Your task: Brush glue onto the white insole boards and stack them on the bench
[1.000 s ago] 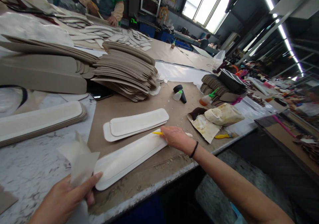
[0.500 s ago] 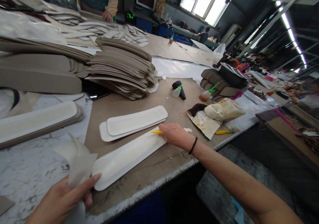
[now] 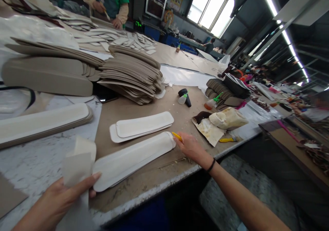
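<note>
A long white rounded strip point(image 3: 133, 161) lies slantwise near the table's front edge, with another layer showing beneath its lower edge. My left hand point(image 3: 68, 196) pinches its near left end between thumb and fingers. Thin pale sheets point(image 3: 78, 166) are also tucked in that hand and stand up from it. At the strip's far right end, my right hand point(image 3: 191, 149) is closed round a yellow-handled tool point(image 3: 177, 136); its working end is hidden. Just behind lie two more white strips point(image 3: 144, 125), one overlapping the other.
Stacks of grey-brown panels point(image 3: 133, 75) stand at the back left, beside a pile of white-topped strips point(image 3: 46, 123). Glue bottles point(image 3: 211, 102), a stained cloth bundle point(image 3: 222, 121) and a yellow brush point(image 3: 227, 139) lie to the right. A co-worker point(image 3: 109, 1) stands across the table.
My right hand has moved right, to the strip's far end, and the yellow tool has tilted more upright. My left hand keeps its pinch. The view has shifted slightly.
</note>
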### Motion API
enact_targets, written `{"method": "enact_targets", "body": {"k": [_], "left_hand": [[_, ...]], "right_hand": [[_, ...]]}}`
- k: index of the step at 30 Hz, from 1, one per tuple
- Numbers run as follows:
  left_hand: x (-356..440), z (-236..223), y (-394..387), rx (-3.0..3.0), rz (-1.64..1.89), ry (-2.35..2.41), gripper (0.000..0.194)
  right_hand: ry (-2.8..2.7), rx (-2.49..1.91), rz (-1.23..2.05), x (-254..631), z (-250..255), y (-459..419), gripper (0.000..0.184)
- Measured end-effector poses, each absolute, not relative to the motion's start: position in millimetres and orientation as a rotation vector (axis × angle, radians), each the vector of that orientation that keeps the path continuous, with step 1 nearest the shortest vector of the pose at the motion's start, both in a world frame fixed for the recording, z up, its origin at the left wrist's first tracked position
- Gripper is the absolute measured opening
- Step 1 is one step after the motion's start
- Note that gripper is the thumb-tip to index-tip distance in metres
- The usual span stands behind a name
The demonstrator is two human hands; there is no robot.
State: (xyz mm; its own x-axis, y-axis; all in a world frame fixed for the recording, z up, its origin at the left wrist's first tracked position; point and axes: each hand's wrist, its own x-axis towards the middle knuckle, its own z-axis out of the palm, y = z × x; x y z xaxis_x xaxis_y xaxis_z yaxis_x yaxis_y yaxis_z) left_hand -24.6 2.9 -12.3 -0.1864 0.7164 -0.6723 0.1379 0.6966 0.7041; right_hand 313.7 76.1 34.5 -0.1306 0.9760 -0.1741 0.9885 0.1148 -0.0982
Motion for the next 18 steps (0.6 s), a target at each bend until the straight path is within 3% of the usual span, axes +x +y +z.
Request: {"method": "enact_targets", "body": {"k": [6, 10, 13, 18], "left_hand": [[-26, 12, -5, 0.542, 0.844, 1.516, 0.039], [-25, 22, -11, 0.454, 0.943, 1.471, 0.038], [-28, 22, -15, 0.382, 0.956, 1.417, 0.038], [-29, 28, -16, 0.299, 0.97, 1.359, 0.035]], "right_hand": [[2.465, 2.088, -0.508, 313, 23, 71, 0.025], [2.303, 2.262, -1.218, 309, 21, 72, 0.047], [2.019, 2.381, -1.705, 302, 27, 72, 0.053], [1.954, 2.374, -1.832, 294, 39, 71, 0.051]]}}
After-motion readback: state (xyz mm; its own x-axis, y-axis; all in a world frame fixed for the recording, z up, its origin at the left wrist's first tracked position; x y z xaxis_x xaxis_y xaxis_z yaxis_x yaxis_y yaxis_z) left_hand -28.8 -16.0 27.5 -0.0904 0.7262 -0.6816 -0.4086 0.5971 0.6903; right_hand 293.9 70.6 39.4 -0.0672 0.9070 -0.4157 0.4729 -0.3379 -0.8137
